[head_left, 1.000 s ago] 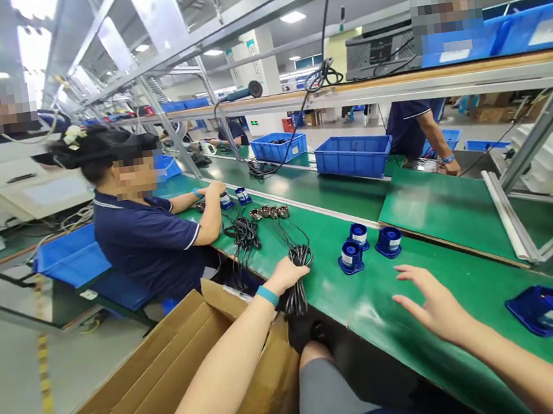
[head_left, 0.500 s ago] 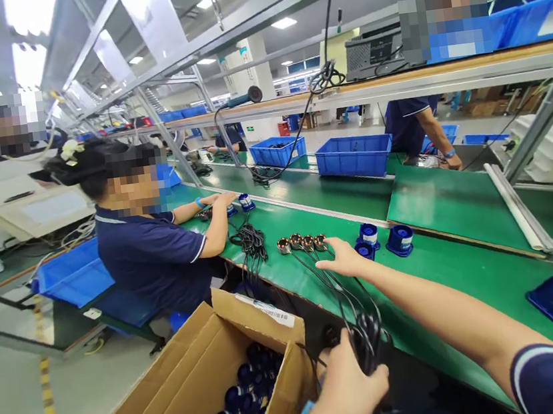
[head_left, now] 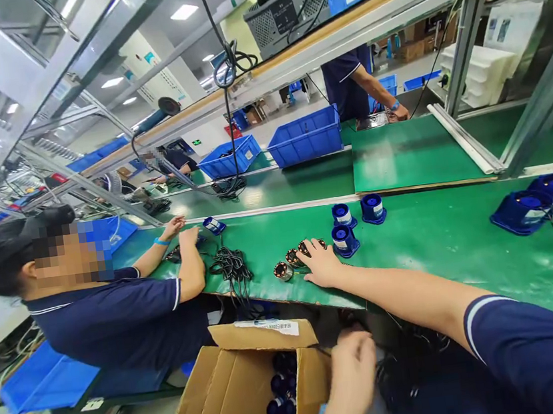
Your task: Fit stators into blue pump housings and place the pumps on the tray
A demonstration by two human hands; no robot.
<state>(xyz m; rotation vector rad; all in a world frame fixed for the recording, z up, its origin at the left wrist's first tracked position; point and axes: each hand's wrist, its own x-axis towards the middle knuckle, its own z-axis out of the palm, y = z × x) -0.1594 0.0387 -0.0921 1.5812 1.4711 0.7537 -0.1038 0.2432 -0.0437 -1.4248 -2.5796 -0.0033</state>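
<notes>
Copper-toned inside, silvery around — the small round coils [head_left: 292, 257] sit in a row on the bench [head_left: 425, 232], right hand [head_left: 320, 263] spread over them; left hand [head_left: 352, 361] curled, blurred — whether gripping, I cannot tell.

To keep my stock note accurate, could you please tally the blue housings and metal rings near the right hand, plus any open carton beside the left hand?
Blue housings: 3
Metal rings: at least 3, partly hidden by the right hand
Open carton: 1
Total: at least 7
</notes>
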